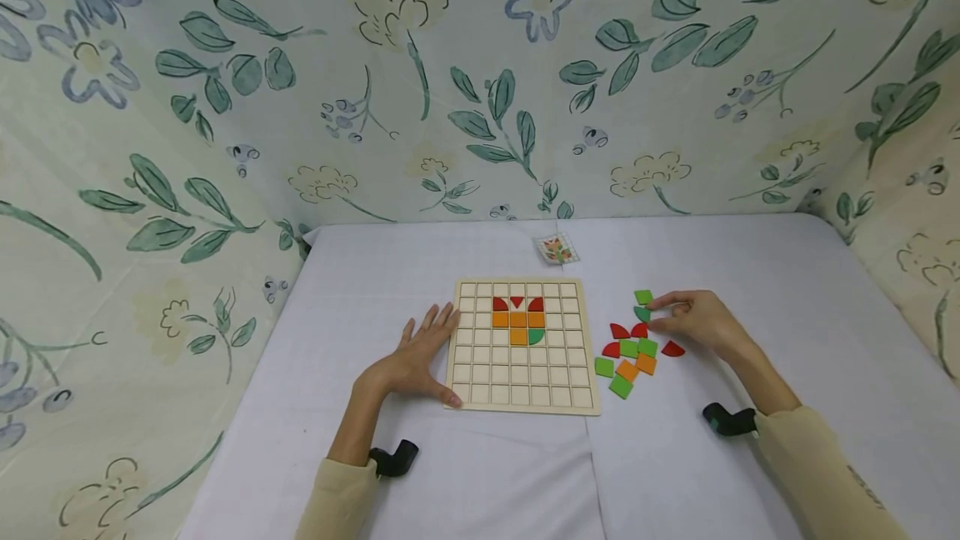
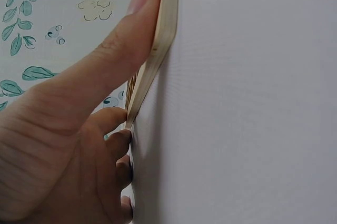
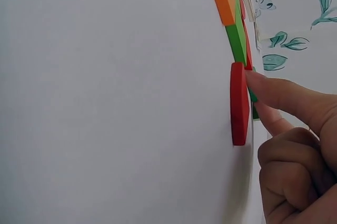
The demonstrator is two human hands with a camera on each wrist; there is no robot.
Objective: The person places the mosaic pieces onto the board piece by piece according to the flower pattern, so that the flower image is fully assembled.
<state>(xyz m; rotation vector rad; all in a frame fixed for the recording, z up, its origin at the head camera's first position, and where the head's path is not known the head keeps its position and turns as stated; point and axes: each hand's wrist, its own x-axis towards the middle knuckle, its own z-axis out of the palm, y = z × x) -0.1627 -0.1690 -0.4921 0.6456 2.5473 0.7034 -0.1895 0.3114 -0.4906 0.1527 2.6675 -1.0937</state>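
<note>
A light wooden grid board [image 1: 517, 375] lies on the white cloth. On it stand red corner pieces, a red triangle [image 1: 517, 302], orange squares [image 1: 518, 320] and one green quarter-circle [image 1: 536, 336]. My left hand [image 1: 408, 367] rests with spread fingers along the board's left side, its thumb on the near corner; the left wrist view shows that thumb over the wooden edge [image 2: 164, 29]. Right of the board, my right hand [image 1: 701, 322] pinches a dark green quarter-circle piece [image 1: 642, 314] between thumb and index finger, the other fingers curled. Nearer the right wrist camera stands a red piece [image 3: 239, 103].
Loose green squares [image 1: 620, 387], orange squares [image 1: 646, 364] and red pieces [image 1: 618, 331] lie scattered between board and right hand. A light green square [image 1: 643, 297] sits just beyond the pinched piece. Behind the board lies a small pattern card [image 1: 557, 249]. Floral cloth [image 1: 480, 148] hangs at the table's back.
</note>
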